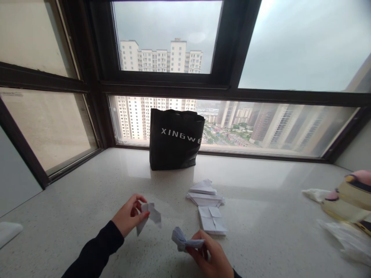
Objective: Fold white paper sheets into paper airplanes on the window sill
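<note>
Indoors, folded papers on speckled windowsill.

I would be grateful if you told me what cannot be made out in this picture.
In the head view:
Black bag: its inside, hidden by its own walls.
Left paper piece: the gripped part, covered by the left hand.
Right paper piece: the gripped end, covered by the right hand.
White object: cut off by the left edge.
Pink-and-yellow item: blurred, cut off by the right edge.

Black bag stood beyond the left hand, kinda right of it, with the window farther out. Some pink-and-yellow thing plus crinkly plastic sat well right of the right hand, white thing way left of the left.
</note>
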`<control>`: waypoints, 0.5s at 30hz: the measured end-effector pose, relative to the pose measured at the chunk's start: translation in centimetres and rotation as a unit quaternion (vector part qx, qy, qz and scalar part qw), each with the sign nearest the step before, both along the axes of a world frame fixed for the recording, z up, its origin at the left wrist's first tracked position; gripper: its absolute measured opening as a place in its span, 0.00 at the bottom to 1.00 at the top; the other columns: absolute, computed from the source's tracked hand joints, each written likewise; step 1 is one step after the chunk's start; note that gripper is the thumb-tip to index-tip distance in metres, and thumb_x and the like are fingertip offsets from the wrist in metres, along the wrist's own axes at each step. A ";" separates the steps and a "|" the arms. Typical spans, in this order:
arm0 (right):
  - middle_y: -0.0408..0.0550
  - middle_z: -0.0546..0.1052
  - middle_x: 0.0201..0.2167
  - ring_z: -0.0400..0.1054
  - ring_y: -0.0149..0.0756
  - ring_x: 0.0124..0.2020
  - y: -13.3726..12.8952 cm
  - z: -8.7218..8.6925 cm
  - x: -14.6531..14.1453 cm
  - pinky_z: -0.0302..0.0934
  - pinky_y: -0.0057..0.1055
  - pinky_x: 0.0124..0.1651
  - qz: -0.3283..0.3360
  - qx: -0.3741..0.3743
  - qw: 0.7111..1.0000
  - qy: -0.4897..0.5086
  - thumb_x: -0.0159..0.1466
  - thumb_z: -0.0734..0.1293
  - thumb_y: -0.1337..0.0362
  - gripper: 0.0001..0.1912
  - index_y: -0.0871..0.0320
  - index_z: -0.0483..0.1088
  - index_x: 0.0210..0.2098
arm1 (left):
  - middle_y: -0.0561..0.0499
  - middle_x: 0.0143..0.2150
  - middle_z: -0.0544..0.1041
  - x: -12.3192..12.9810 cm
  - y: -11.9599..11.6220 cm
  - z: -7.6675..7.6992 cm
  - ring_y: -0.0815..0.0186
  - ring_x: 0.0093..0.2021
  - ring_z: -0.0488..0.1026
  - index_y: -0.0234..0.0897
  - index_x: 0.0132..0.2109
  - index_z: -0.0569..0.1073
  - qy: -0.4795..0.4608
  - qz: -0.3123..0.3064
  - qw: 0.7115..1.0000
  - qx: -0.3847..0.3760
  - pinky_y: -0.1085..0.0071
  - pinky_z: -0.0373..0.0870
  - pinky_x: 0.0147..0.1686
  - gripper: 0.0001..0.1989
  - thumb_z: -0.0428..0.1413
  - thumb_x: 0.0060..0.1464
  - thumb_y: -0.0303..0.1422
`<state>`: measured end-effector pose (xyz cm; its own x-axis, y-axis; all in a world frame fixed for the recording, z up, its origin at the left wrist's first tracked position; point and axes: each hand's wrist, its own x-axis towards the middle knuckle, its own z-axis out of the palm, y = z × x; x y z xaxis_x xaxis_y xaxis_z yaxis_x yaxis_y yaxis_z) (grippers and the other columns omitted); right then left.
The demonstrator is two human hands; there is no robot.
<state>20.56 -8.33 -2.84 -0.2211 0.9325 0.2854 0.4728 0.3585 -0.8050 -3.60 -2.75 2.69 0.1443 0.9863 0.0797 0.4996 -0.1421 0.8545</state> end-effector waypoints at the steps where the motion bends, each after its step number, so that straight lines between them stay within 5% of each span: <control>1: 0.42 0.65 0.19 0.58 0.27 0.19 0.0 0.1 0.0 0.54 0.23 0.21 0.002 0.001 1.000 0.008 0.55 0.61 0.60 0.09 0.59 0.64 0.23 | 0.60 0.21 0.61 0.5 0.0 0.1 0.74 0.18 0.58 0.35 0.42 0.60 -0.048 -0.004 0.999 0.002 0.77 0.55 0.18 0.20 0.52 0.41 0.38; 4: 0.41 0.64 0.18 0.57 0.27 0.18 -0.1 0.1 0.0 0.53 0.23 0.21 0.002 0.009 1.000 0.021 0.56 0.60 0.60 0.10 0.60 0.64 0.23 | 0.61 0.20 0.60 1.9 0.1 0.1 0.74 0.18 0.59 0.35 0.50 0.57 -0.110 -0.021 0.994 0.011 0.77 0.58 0.19 0.26 0.52 0.42 0.36; 8: 0.40 0.63 0.17 0.56 0.27 0.17 -0.1 -0.1 -0.1 0.52 0.23 0.21 0.005 0.017 1.000 0.020 0.55 0.61 0.61 0.09 0.59 0.64 0.22 | 0.56 0.24 0.66 3.6 0.1 -0.3 0.72 0.20 0.66 0.34 0.38 0.66 -0.168 -0.022 0.985 -0.009 0.77 0.60 0.16 0.17 0.54 0.41 0.39; 15: 0.40 0.63 0.18 0.57 0.28 0.19 0.2 -0.4 0.1 0.53 0.24 0.22 -0.011 -0.025 0.995 0.100 0.54 0.62 0.59 0.10 0.59 0.63 0.22 | 0.55 0.21 0.72 6.6 -1.2 -3.1 0.65 0.24 0.74 0.36 0.29 0.59 -0.378 0.004 0.914 -0.149 0.72 0.70 0.24 0.20 0.56 0.38 0.46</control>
<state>20.70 -8.16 -3.20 -0.1446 0.9504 0.2754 0.3090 0.3078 -0.8999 2.99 -3.90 -0.46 0.1513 0.9814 -0.1181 -0.2501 0.1536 0.9560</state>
